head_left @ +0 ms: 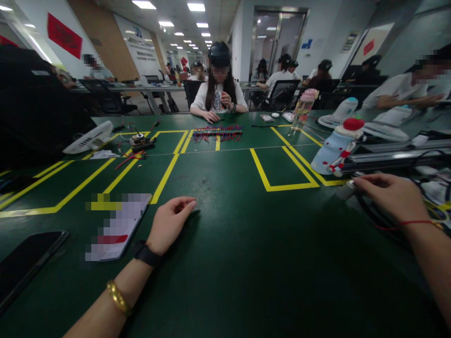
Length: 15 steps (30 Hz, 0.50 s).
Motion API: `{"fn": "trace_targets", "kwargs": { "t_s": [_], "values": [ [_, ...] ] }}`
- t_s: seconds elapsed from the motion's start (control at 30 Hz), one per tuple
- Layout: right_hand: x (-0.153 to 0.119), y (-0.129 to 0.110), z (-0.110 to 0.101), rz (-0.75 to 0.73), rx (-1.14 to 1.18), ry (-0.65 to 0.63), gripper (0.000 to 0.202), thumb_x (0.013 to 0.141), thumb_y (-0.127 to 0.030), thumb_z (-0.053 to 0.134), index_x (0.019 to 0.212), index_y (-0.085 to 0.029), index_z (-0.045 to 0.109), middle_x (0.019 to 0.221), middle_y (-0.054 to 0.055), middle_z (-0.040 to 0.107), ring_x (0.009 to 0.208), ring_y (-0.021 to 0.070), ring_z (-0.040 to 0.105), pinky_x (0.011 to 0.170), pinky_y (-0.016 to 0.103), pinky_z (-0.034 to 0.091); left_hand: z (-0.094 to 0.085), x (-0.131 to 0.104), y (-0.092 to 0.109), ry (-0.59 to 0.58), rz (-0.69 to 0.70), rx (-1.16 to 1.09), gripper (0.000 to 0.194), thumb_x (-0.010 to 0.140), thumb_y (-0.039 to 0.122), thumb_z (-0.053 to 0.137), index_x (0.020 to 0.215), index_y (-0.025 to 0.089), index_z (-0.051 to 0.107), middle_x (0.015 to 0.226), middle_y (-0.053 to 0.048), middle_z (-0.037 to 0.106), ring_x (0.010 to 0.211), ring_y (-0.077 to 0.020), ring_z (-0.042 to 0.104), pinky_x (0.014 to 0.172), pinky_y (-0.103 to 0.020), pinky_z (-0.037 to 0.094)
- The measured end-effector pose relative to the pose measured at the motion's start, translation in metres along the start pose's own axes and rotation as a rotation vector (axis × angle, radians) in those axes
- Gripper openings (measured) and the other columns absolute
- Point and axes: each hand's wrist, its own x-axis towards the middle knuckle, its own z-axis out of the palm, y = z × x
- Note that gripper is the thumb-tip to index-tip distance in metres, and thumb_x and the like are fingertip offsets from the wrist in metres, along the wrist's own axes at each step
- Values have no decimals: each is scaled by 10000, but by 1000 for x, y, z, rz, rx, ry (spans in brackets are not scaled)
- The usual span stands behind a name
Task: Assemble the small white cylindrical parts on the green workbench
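At the right, my right hand [394,195] pinches one end of a small silver metal cylinder [346,190] between thumb and fingers, low over the green table. Its exact kind is too small and blurred to tell. My left hand [170,221] rests at the table's middle left, fingers curled in and thumb against them. Nothing shows in it, and its palm is hidden. Beside that hand lies a lit phone [132,230] with a blurred-out screen. Black cables [373,211] run under and behind my right hand.
A blue bottle with a red cap [333,148] stands beyond my right hand, near metal rails [384,162]. A dark phone [30,263] lies at left. Yellow tape [292,188] marks the green table [225,263]. Red and blue wired parts [217,133] lie before a person [218,96] opposite.
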Motion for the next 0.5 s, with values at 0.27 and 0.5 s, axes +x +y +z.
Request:
{"fn": "trace_targets", "kwargs": {
  "t_s": [0.27, 0.5],
  "values": [
    [1, 1, -7, 70, 44, -149, 381, 681, -501, 649, 917, -211, 721, 843, 94, 692, 779, 219, 611, 711, 338, 413, 0, -1, 1, -3, 8, -5, 421, 780, 528, 572, 1014, 196, 684, 813, -35, 698, 683, -174, 608, 564, -260, 432],
    [-9, -5, -6, 20, 105, -79, 374, 679, -472, 668, 942, -210, 713, 886, 84, 689, 814, 200, 614, 725, 313, 417, 1, 0, 1, -1, 16, 8, 419, 779, 524, 571, 1007, 191, 685, 772, -27, 689, 642, -162, 590, 550, -254, 422]
  ]
}}
